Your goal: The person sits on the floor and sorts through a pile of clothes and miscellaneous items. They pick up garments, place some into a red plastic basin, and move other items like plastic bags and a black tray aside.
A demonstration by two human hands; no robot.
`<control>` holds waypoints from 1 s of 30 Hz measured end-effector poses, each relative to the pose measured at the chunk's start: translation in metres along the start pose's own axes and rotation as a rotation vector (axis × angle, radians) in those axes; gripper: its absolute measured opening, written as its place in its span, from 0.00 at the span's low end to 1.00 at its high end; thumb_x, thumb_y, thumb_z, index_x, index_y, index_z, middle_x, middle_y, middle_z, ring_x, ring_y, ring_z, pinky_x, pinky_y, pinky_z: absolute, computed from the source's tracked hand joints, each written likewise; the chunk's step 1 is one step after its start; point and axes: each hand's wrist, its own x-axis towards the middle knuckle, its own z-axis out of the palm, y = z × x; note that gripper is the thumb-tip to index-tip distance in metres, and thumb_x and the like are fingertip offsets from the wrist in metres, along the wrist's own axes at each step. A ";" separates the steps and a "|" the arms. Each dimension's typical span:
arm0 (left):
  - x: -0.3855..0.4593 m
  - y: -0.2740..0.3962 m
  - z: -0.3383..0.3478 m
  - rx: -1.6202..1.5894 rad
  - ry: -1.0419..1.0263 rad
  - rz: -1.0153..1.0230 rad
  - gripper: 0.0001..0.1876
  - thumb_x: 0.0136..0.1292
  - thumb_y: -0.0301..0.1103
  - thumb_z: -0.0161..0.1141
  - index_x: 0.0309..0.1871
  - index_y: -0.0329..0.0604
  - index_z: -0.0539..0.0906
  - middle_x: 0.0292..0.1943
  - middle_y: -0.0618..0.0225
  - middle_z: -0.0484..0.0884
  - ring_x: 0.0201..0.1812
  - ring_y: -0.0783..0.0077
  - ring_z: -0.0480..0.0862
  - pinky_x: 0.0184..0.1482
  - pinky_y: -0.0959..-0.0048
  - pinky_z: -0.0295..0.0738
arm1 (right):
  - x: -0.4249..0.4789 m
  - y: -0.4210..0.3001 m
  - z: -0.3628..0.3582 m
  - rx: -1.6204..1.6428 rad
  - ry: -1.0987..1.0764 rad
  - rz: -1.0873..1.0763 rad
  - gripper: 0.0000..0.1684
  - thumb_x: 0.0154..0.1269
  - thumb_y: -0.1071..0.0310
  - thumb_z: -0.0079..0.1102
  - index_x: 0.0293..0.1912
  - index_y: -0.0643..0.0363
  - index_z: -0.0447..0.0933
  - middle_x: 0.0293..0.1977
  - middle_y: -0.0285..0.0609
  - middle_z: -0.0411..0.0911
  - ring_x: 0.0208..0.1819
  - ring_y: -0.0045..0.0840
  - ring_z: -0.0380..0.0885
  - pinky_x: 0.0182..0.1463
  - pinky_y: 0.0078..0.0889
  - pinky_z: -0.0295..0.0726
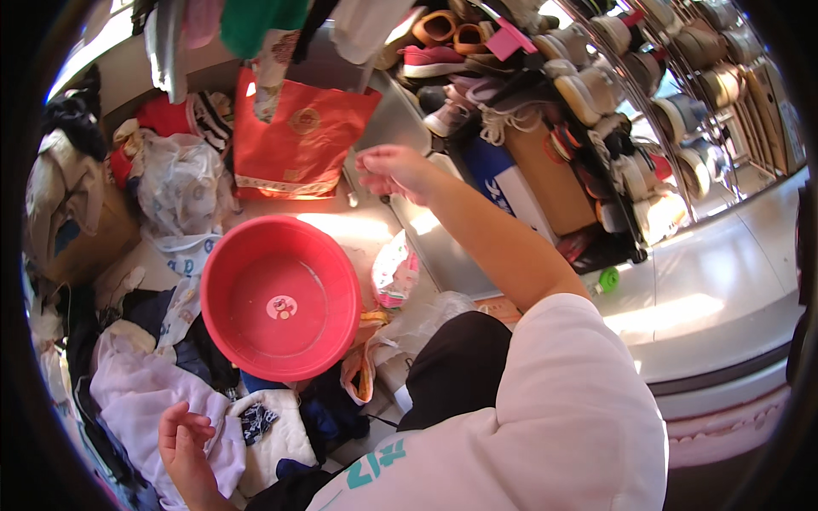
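My right hand (397, 171) is stretched forward, just right of a red bag (300, 137). Its fingers are loosely bent, slightly blurred, and nothing shows between them. Low at the left, my left hand (186, 444) hovers over a pale lilac garment (150, 389), fingers curled and holding nothing visible. Between the hands stands a round red plastic basin (255, 332) with a small cartoon sticker (282, 308) on its floor. It holds no items. A white quilted cloth (281, 418) lies below the basin, and a pink-and-white plastic package (395, 271) is to its right.
Clothes (262, 32) hang overhead at the top. A shoe rack (623, 147) crowded with shoes fills the upper right, beside a brown cardboard box (553, 179). A whitish plastic bag (182, 182) sits at the left. Clear plastic wrapping (428, 322) lies near my knee.
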 end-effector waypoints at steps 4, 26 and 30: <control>0.016 0.010 0.010 -0.007 -0.107 -0.093 0.15 0.70 0.31 0.52 0.56 0.32 0.75 0.41 0.59 0.81 0.41 0.71 0.79 0.48 0.74 0.75 | -0.091 0.034 -0.072 -0.056 0.213 0.062 0.18 0.67 0.60 0.58 0.53 0.56 0.75 0.45 0.35 0.78 0.45 0.22 0.78 0.46 0.28 0.76; -0.008 0.001 0.003 0.164 -0.084 0.023 0.18 0.70 0.36 0.54 0.57 0.35 0.75 0.38 0.65 0.80 0.37 0.78 0.77 0.45 0.79 0.73 | -0.120 0.046 -0.085 -0.064 0.497 -0.081 0.24 0.65 0.60 0.61 0.56 0.60 0.71 0.48 0.37 0.75 0.47 0.22 0.75 0.46 0.28 0.76; -0.006 -0.008 -0.003 0.126 -0.087 0.012 0.17 0.71 0.36 0.53 0.57 0.35 0.75 0.38 0.66 0.80 0.37 0.79 0.76 0.44 0.79 0.72 | -0.122 0.060 -0.065 -0.137 0.427 -0.025 0.27 0.64 0.59 0.61 0.58 0.61 0.69 0.50 0.39 0.75 0.50 0.23 0.74 0.48 0.29 0.76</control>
